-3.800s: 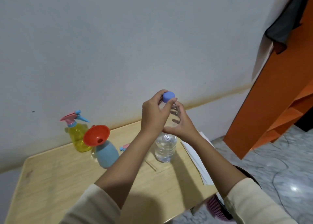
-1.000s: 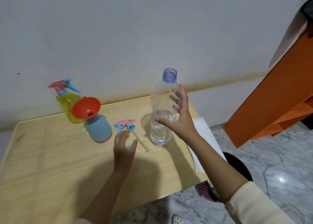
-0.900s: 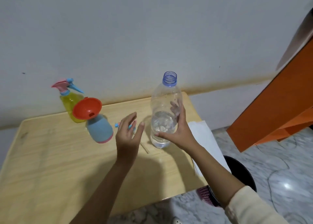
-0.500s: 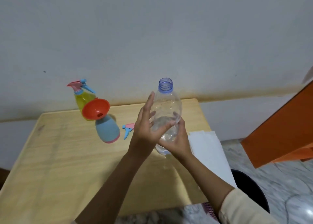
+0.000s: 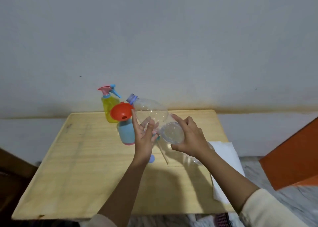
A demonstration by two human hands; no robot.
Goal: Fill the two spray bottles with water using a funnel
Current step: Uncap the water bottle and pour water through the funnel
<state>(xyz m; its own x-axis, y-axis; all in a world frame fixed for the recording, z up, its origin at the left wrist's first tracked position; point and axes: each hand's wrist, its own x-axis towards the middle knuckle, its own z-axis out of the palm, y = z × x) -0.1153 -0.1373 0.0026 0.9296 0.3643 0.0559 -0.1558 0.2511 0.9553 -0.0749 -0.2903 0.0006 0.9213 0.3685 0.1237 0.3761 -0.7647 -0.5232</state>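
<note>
Clear water bottle [image 5: 153, 111] base gripped by right hand [image 5: 191, 139] curled fingers [image 5: 177, 119]; left hand [image 5: 144, 139] straight fingers touch its side. Tilted mouth just beside orange funnel [image 5: 120, 112] seated in blue spray bottle [image 5: 126, 134] on worktop [image 5: 86, 158]; yellow spray bottle [image 5: 108, 106] behind.

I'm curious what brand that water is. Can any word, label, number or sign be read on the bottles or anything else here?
There is no readable text anywhere in this view.
The clear water bottle shows no label.
The yellow spray bottle and the blue spray bottle are plain, with no print visible.
The orange funnel has no marking.
The white paper looks blank.
</note>
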